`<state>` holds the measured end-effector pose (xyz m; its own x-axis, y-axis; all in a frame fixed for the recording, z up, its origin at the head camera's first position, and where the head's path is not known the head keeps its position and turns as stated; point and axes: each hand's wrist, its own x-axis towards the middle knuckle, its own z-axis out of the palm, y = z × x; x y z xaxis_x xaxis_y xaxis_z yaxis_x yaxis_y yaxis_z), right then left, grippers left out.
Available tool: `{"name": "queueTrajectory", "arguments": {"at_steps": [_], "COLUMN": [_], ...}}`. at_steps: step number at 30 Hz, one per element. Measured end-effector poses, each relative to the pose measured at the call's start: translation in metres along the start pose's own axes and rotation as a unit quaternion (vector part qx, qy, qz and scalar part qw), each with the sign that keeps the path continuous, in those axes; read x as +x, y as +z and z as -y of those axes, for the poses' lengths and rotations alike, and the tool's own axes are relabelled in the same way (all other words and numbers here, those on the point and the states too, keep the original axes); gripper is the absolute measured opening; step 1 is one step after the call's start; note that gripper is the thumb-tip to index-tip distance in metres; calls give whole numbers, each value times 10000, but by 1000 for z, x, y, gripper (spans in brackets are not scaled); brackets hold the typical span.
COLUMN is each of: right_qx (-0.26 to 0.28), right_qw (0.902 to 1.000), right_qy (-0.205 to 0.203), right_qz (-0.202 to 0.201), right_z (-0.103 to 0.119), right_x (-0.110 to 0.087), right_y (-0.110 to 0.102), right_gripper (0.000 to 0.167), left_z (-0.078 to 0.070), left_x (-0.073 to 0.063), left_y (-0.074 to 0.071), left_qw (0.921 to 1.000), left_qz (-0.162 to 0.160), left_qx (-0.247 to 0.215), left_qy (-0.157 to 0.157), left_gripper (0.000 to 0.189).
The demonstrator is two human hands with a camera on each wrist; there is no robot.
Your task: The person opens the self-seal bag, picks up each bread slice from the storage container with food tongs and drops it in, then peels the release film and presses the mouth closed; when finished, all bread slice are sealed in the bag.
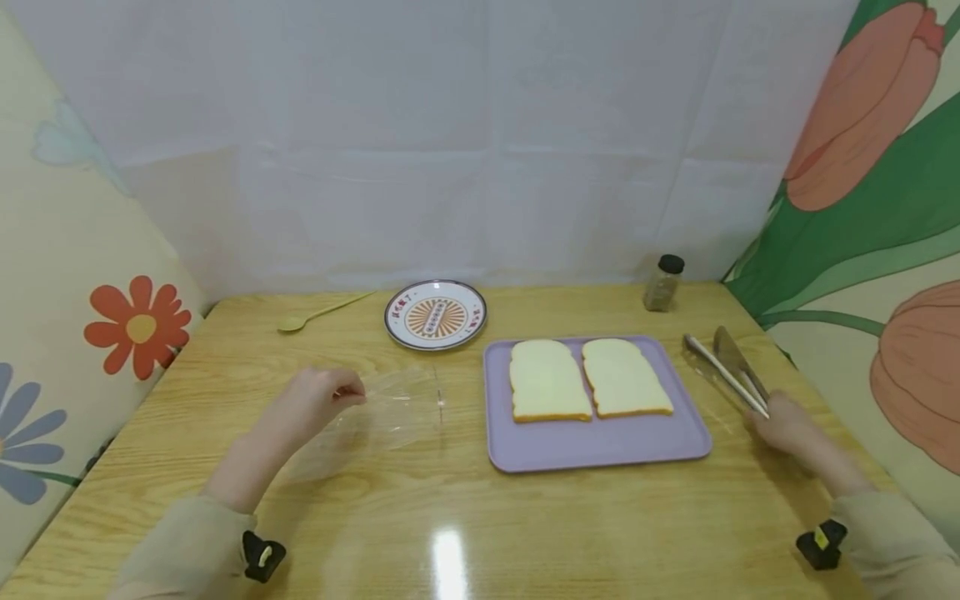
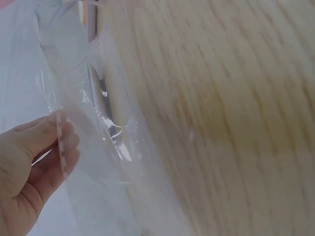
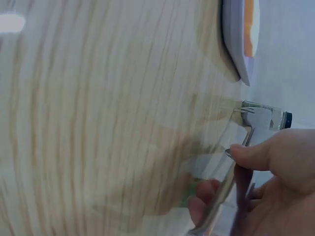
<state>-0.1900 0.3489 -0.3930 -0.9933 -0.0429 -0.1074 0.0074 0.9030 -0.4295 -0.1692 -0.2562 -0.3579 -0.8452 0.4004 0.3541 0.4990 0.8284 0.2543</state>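
My left hand (image 1: 311,400) pinches the edge of a clear plastic bag (image 1: 405,408) between thumb and fingertips, left of the purple tray. In the left wrist view the thin film (image 2: 98,123) hangs from the fingers. Beyond the tray's right side, my right hand (image 1: 783,425) grips a silver fork (image 3: 252,119) together with a second metal utensil (image 1: 738,358) that has a broad, dark, flat blade. Their handles cross within the fingers, which partly hide them. On the purple tray (image 1: 600,446) lie two bread slices (image 1: 551,379), side by side.
A white patterned plate (image 1: 437,315) sits behind the tray, with a gold spoon (image 1: 315,315) to its left. At the back right stands a small jar (image 1: 663,285) with a black lid. A white cloth (image 1: 450,150) hangs along the table's far edge.
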Motion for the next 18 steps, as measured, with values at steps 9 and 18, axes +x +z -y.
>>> {"name": "queueTrajectory", "arguments": {"at_steps": [9, 18], "right_qx": [1842, 4142], "right_qw": [9792, 8916], "right_qy": [480, 652], "right_qz": [704, 1711], "right_z": [17, 35], "right_x": [-20, -53], "right_y": [1, -3], "right_gripper": [34, 38], "left_z": [2, 3], "left_x": [1, 10], "left_y": [3, 7], "left_qw": [9998, 9982], "left_qz": [-185, -451], "left_qx": [103, 136], "left_qy": [69, 373], "left_gripper": [9, 10]}}
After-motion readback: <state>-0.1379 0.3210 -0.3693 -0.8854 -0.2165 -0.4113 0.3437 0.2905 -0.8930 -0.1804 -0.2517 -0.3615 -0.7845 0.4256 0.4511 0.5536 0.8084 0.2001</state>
